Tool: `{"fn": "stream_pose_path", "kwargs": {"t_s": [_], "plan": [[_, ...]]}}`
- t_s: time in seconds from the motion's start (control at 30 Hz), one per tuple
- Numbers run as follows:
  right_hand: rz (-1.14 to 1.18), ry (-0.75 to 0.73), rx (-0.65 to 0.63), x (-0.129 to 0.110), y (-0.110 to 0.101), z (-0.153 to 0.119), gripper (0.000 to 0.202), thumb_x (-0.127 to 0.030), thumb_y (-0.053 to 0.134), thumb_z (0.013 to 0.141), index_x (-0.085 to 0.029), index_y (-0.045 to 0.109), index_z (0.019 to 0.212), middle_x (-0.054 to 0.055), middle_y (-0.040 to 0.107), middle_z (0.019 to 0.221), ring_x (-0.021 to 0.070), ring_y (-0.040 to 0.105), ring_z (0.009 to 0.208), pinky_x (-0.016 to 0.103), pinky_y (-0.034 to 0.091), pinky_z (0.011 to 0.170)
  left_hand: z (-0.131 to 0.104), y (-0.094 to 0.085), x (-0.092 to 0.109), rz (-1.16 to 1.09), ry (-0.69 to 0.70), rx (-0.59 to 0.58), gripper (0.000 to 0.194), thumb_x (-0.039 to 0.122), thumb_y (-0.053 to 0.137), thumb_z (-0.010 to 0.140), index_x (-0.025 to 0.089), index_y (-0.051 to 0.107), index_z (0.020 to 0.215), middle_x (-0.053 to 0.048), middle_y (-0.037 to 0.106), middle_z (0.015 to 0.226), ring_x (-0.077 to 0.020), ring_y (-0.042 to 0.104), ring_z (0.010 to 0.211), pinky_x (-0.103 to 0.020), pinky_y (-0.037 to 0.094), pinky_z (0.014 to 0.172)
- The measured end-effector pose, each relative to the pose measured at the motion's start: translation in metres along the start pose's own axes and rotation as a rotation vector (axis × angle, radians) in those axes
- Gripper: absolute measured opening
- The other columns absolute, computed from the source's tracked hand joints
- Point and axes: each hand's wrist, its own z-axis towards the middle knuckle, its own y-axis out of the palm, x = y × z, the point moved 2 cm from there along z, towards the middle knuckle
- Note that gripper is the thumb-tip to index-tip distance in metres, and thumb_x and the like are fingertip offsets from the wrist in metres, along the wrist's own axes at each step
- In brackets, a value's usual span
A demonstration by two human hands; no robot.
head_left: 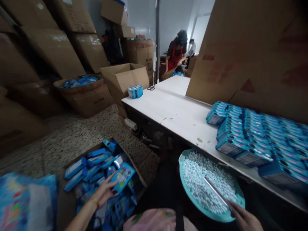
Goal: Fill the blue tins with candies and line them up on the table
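Observation:
My left hand (105, 193) grips the edge of a small blue printed box (124, 177) above an open carton (138, 177). Many similar blue boxes (96, 157) lie jumbled in that carton beneath it. At the lower right, my right hand (245, 218) is closed around the end of a slim metal tool (216, 191), perhaps a scoop or tube. The tool's far end rests among small pale blue and white pellets (202, 173) in a turquoise basin (186, 189). How the tool's tip is shaped cannot be made out.
Rows of blue boxes (252, 138) stand on the white table (178, 112), before a large cardboard sheet (245, 48). A few boxes (135, 91) and scissors (151, 88) lie at its far left corner. Stacked cartons (53, 48) line the left; a person in a red apron (175, 57) works behind.

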Motion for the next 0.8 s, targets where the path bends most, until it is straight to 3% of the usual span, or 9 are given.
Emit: {"fn": "stream_pose_path", "kwargs": {"t_s": [0.1, 0.23, 0.4, 0.53, 0.63, 0.73, 0.8], "plan": [[-0.029, 0.001, 0.015, 0.003, 0.004, 0.000, 0.043, -0.045, 0.059, 0.063, -0.018, 0.067, 0.096, 0.004, 0.070, 0.087, 0.0178, 0.064, 0.075, 0.018, 0.049, 0.065, -0.003, 0.065, 0.027, -0.148, 0.085, -0.174, 0.063, 0.026, 0.062, 0.061, 0.025, 0.040, 0.121, -0.005, 0.062, 0.103, -0.0228, 0.058, 0.097, -0.040, 0.044, 0.085], [-0.049, -0.045, -0.001, 0.002, 0.002, -0.003, 0.043, -0.046, 0.054, 0.069, -0.016, 0.067, 0.096, 0.005, 0.069, 0.086, 0.0178, 0.063, 0.074, 0.019, 0.049, 0.066, 0.015, 0.151, 0.041, -0.171, 0.087, -0.453, 0.069, 0.023, 0.063, 0.059, 0.027, 0.037, 0.122, -0.005, 0.059, 0.110, -0.0239, 0.057, 0.099, -0.044, 0.042, 0.087], [-0.235, -0.022, 0.053, 0.004, -0.023, -0.012, 0.041, -0.042, 0.040, 0.079, -0.017, 0.064, 0.102, 0.007, 0.066, 0.100, 0.0210, 0.060, 0.092, 0.026, 0.045, 0.078, 0.024, 0.228, 0.040, -0.050, -0.009, -0.670, 0.058, 0.030, 0.059, 0.067, 0.029, 0.038, 0.121, -0.005, 0.057, 0.112, -0.0236, 0.056, 0.099, -0.044, 0.043, 0.086], [-0.582, 0.083, 0.095, 0.005, -0.055, -0.015, 0.035, -0.031, 0.034, 0.082, -0.028, 0.061, 0.105, 0.004, 0.064, 0.103, 0.0205, 0.060, 0.088, 0.026, 0.043, 0.068, 0.020, 0.266, 0.028, 0.126, -0.178, -0.887, 0.057, 0.027, 0.064, 0.064, 0.022, 0.045, 0.117, -0.008, 0.060, 0.108, -0.0247, 0.057, 0.096, -0.042, 0.041, 0.087], [-0.761, 0.084, 0.079, 0.004, -0.064, -0.008, 0.036, -0.022, 0.032, 0.082, -0.030, 0.060, 0.103, 0.004, 0.065, 0.096, 0.0179, 0.061, 0.078, 0.025, 0.039, 0.061, 0.016, 0.280, 0.027, 0.444, -0.143, -1.014, 0.052, 0.026, 0.069, 0.057, 0.020, 0.054, 0.106, -0.004, 0.062, 0.101, -0.0236, 0.056, 0.094, -0.038, 0.041, 0.086], [-0.802, 0.081, 0.057, -0.001, -0.048, 0.012, 0.037, -0.015, 0.032, 0.080, -0.029, 0.061, 0.100, 0.004, 0.064, 0.093, 0.0166, 0.060, 0.077, 0.024, 0.037, 0.060, 0.017, 0.290, 0.035, 0.757, 0.003, -1.087, 0.047, 0.028, 0.070, 0.058, 0.021, 0.057, 0.102, 0.000, 0.062, 0.099, -0.0225, 0.053, 0.095, -0.036, 0.040, 0.087], [-0.759, 0.095, 0.044, -0.006, -0.026, 0.030, 0.037, -0.015, 0.032, 0.081, -0.028, 0.060, 0.101, 0.004, 0.064, 0.096, 0.0163, 0.059, 0.081, 0.023, 0.037, 0.062, 0.022, 0.296, 0.040, 0.781, 0.039, -1.090, 0.049, 0.030, 0.067, 0.061, 0.023, 0.054, 0.108, 0.000, 0.060, 0.106, -0.0228, 0.050, 0.102, -0.037, 0.036, 0.092]]}}
